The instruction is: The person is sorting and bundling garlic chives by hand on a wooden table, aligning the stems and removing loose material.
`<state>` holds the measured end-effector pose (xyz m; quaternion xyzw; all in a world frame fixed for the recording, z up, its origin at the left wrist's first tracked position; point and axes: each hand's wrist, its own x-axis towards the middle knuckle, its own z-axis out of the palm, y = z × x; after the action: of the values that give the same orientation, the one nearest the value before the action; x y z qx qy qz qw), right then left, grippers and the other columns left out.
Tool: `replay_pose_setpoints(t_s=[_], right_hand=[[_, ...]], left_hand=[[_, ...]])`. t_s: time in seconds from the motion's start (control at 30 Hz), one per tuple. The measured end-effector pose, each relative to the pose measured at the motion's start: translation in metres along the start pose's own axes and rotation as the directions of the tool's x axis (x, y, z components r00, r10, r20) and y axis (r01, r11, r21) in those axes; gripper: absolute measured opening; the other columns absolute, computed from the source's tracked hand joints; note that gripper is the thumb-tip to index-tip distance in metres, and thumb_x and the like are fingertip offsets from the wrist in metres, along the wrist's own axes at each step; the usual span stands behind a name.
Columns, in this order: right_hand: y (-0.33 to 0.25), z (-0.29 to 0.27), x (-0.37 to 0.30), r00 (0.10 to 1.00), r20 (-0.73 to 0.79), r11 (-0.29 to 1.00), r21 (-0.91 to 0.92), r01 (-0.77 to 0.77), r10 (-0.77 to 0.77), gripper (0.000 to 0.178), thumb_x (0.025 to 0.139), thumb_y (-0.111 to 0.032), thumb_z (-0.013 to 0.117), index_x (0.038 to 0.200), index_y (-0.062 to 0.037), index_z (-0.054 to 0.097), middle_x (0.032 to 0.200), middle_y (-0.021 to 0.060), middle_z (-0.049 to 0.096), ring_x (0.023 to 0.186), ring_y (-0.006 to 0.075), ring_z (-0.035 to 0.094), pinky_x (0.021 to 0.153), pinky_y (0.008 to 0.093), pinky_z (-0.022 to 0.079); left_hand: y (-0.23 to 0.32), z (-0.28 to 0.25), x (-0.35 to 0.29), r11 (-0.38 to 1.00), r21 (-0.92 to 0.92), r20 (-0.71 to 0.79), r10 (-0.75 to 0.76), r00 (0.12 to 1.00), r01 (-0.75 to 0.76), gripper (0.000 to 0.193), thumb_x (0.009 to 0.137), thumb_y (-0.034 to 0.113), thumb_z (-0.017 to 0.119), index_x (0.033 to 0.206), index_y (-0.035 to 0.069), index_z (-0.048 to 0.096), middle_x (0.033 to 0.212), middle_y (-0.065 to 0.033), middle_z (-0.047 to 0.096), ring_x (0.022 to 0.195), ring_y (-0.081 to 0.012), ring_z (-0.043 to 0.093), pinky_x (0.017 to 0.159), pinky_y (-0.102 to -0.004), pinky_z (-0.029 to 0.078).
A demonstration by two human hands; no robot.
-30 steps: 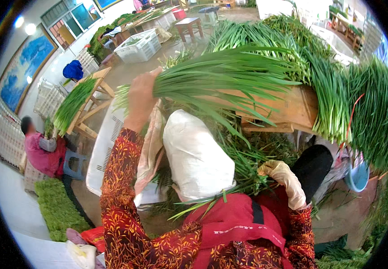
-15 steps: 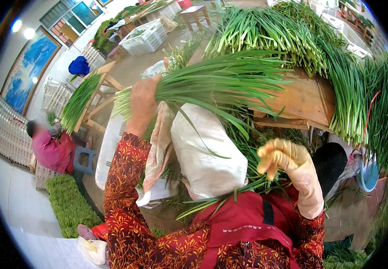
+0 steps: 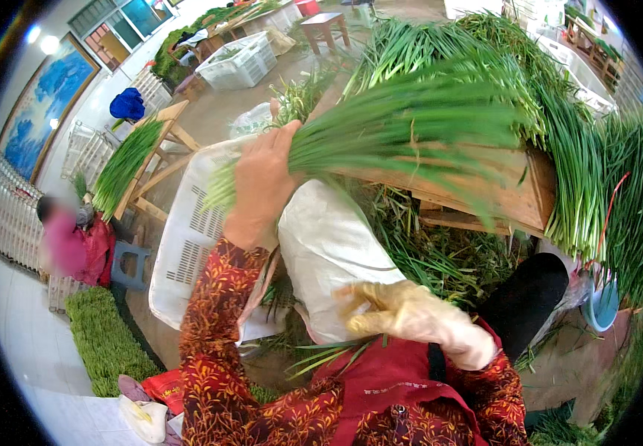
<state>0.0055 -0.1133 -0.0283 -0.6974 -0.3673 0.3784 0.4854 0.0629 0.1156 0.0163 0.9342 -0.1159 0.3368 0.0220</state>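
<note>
My bare left hand (image 3: 262,178) is closed around a bunch of garlic chives (image 3: 396,137), near its pale stem ends. The long green leaves stretch to the right over a wooden board and blur with motion. My right hand (image 3: 396,316) wears a cream rubber glove, stained yellow at the fingers. It is over my lap, in front of a white sack-like cloth (image 3: 329,245), with slightly bent fingers apart and nothing visible in them. Loose green leaves (image 3: 336,358) lie on my red apron (image 3: 381,394).
Large chive piles (image 3: 440,52) cover the far part of the wooden board (image 3: 533,175), some hanging over its right side. A white plastic crate (image 3: 176,253) stands left of my arm. Trimmings (image 3: 448,260) lie below the board. A blue basin (image 3: 601,301) is at right. Another person (image 3: 76,241) sits at left.
My left hand has moved slightly right and toward me with the chives, whose leaves have swung. My gloved right hand has come left and lower, across my lap.
</note>
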Motion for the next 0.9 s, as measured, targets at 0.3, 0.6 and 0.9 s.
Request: replay_pose_setpoints(t_s=[0.3,0.6,0.9], right_hand=[[-0.025,-0.025,0.066,0.82,-0.564,0.678,0.567,0.469,-0.095,0.066,0.073,-0.027,0.065,0.125,-0.0027,0.031,0.122,0.0094,0.042,0.112,0.0175,0.038,0.092,0.0268,0.03],[0.005,-0.036,0.058,0.686,-0.721,0.4,0.603,0.69,-0.095,0.043,0.072,-0.014,0.066,0.109,-0.0032,0.048,0.102,0.0072,0.056,0.094,0.0151,0.05,0.084,0.0265,0.038],[0.035,-0.055,-0.001,0.866,-0.498,0.47,0.776,0.422,0.046,0.038,0.071,-0.012,0.064,0.105,-0.0009,0.051,0.093,0.0101,0.06,0.082,0.0187,0.058,0.071,0.0302,0.048]], left_hand=[[0.058,0.005,-0.004,0.982,-0.039,-0.038,-0.184,0.982,0.183,0.057,0.063,0.013,0.066,0.114,0.006,0.041,0.095,-0.0164,0.054,0.087,-0.0343,0.052,0.069,-0.0393,0.043],[0.125,0.015,-0.034,0.938,-0.214,0.255,-0.215,0.943,0.272,0.061,0.062,0.016,0.067,0.111,-0.004,0.037,0.098,-0.0197,0.049,0.091,-0.0345,0.048,0.077,-0.0394,0.038],[0.115,0.032,-0.088,-0.069,-0.814,0.58,-0.064,0.812,0.576,0.074,0.072,0.035,0.063,0.125,-0.001,0.026,0.117,-0.0173,0.046,0.11,-0.0243,0.043,0.09,-0.0312,0.035]])
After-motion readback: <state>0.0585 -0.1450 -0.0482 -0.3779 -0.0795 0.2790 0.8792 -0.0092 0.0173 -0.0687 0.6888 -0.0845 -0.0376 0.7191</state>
